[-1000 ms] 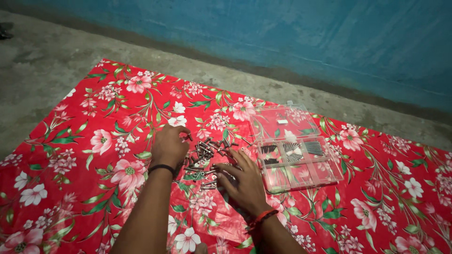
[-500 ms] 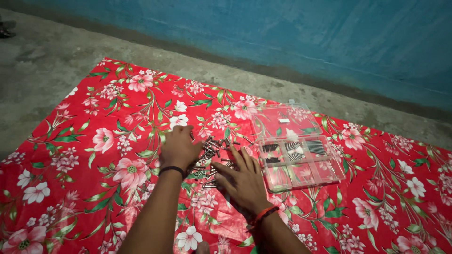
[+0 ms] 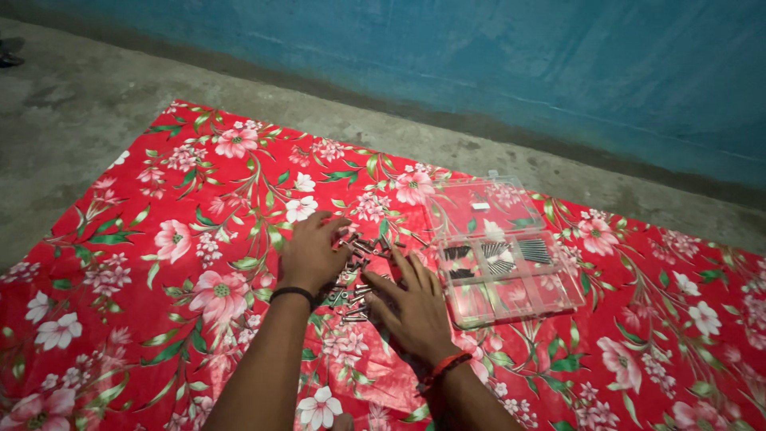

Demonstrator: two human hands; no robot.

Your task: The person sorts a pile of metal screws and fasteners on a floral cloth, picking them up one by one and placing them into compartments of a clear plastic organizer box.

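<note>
Two hands, left hand (image 3: 311, 254), right hand (image 3: 415, 307), on screw pile (image 3: 361, 267)

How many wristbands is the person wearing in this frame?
2. A black wristband sits on the left wrist, by the pile of screws; a red-orange wristband sits on the right wrist, nearer the camera.

Dim, even light with a cool cast; the cloth (image 3: 199, 239) stays vividly red. The glossy cloth shows soft sheen in creases near 6 o'clock. The clear box (image 3: 511, 255) glints faintly at 3 o'clock. Shadows under the hands (image 3: 311, 255) are weak. Floor at 10 o'clock is murky; detail is soft throughout.
</note>
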